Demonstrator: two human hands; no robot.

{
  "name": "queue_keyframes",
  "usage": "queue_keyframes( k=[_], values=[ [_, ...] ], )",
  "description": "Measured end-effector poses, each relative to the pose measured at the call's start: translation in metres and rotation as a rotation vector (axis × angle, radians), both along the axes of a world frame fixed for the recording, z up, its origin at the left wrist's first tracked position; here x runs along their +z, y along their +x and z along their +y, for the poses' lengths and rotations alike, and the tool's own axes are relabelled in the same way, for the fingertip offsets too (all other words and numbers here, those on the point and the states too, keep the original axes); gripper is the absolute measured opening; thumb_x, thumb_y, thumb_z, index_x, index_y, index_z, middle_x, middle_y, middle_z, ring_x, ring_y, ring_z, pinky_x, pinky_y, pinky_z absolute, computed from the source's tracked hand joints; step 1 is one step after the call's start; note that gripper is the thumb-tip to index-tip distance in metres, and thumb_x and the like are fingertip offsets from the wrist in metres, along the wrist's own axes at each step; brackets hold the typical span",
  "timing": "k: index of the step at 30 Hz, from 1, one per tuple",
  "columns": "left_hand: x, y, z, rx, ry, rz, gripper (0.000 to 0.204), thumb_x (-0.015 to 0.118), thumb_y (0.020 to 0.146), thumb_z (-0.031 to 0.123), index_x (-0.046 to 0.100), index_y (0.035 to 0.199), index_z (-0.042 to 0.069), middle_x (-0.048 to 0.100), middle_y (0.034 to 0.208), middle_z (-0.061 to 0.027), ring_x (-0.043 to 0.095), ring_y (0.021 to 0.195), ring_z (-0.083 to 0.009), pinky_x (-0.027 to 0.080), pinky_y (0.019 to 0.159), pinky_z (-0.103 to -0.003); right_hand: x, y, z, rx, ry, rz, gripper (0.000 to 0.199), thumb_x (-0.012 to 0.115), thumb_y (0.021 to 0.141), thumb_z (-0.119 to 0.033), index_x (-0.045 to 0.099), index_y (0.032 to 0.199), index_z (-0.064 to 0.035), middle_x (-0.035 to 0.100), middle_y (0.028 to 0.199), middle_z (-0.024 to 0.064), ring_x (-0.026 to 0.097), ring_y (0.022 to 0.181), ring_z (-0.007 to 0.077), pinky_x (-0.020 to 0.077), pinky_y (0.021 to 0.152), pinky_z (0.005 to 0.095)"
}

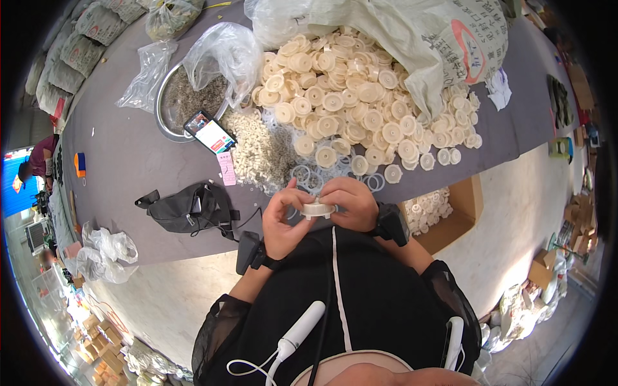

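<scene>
Between my two hands, close to the table's near edge, is a round cream plastic cap (318,210) with small tabs on its underside. My left hand (283,215) grips its left side between thumb and fingers. My right hand (351,202) pinches the right side and top, its fingertips partly covering the cap. Just beyond my fingers lie several translucent rings (308,177). Farther off spreads a big heap of similar cream caps (347,96), with a pile of small cream pieces (252,145) to its left.
A metal bowl (159,112) of small dark parts stands at the left, a phone (211,134) against its rim. A black bag (190,209) lies nearer. A woven sack (425,48) covers part of the heap. Below the table edge, a cardboard box (467,209) holds more caps.
</scene>
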State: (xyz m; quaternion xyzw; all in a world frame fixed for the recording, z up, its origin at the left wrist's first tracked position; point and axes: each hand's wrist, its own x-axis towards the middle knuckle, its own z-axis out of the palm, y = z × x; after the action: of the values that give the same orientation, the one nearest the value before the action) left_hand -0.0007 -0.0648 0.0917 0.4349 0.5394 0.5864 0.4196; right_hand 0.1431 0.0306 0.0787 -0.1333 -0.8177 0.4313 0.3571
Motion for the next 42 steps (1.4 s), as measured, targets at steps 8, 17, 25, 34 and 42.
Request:
queue_keyframes(
  k=[8, 17, 25, 34, 42],
  values=[
    [-0.006, -0.007, 0.003, -0.116, 0.142, 0.237, 0.027, 0.058, 0.06, -0.008, 0.044, 0.077, 0.007, 0.054, 0.081, -0.0059, 0.052, 0.081, -0.0191, 0.029, 0.094, -0.044, -0.006, -0.001, -0.004, 0.002, -0.083, 0.032, 0.029, 0.061, 0.052, 0.006, 0.052, 0.077, -0.0039, 0.054, 0.077, 0.0084, 0.055, 0.073, 0.0261, 0.0446, 0.064, 0.0328],
    [-0.009, 0.009, 0.001, 0.016, -0.015, 0.035, 0.028, 0.055, 0.062, -0.007, 0.047, 0.087, 0.003, 0.052, 0.085, -0.0078, 0.05, 0.084, -0.0203, 0.037, 0.084, -0.033, -0.005, -0.002, -0.002, -0.029, -0.003, 0.058, 0.029, 0.061, 0.053, 0.002, 0.051, 0.078, -0.0051, 0.052, 0.078, 0.0082, 0.052, 0.074, 0.0259, 0.0421, 0.065, 0.0339],
    [-0.04, 0.006, 0.002, 0.045, -0.234, 0.337, 0.028, 0.06, 0.066, 0.001, 0.047, 0.091, 0.002, 0.051, 0.088, -0.0088, 0.05, 0.087, -0.0183, 0.037, 0.08, -0.028, -0.036, 0.001, -0.013, -0.123, -0.229, -0.219, 0.022, 0.062, 0.06, -0.004, 0.05, 0.079, -0.0056, 0.051, 0.069, 0.007, 0.052, 0.063, 0.0224, 0.0421, 0.056, 0.0312],
    [-0.149, -0.015, -0.034, 0.337, -0.466, -0.32, 0.02, 0.056, 0.078, 0.009, 0.049, 0.096, 0.003, 0.054, 0.088, -0.0032, 0.05, 0.08, -0.0101, 0.039, 0.072, -0.022, -0.064, 0.018, 0.055, -0.442, -1.394, 0.245, 0.023, 0.047, 0.083, -0.026, 0.048, 0.093, -0.0047, 0.059, 0.078, 0.0121, 0.058, 0.061, 0.0169, 0.0469, 0.056, 0.0277],
    [-0.231, -0.07, -0.06, 0.847, -0.53, -0.222, 0.013, 0.053, 0.08, 0.012, 0.05, 0.091, 0.006, 0.053, 0.076, -0.0005, 0.052, 0.063, -0.0098, 0.043, 0.056, -0.022, -0.083, 0.018, 0.023, -0.331, -1.563, 0.174, 0.032, 0.045, 0.084, -0.029, 0.049, 0.102, -0.0027, 0.058, 0.088, 0.0124, 0.058, 0.068, 0.0181, 0.0469, 0.064, 0.0291]
  ],
)
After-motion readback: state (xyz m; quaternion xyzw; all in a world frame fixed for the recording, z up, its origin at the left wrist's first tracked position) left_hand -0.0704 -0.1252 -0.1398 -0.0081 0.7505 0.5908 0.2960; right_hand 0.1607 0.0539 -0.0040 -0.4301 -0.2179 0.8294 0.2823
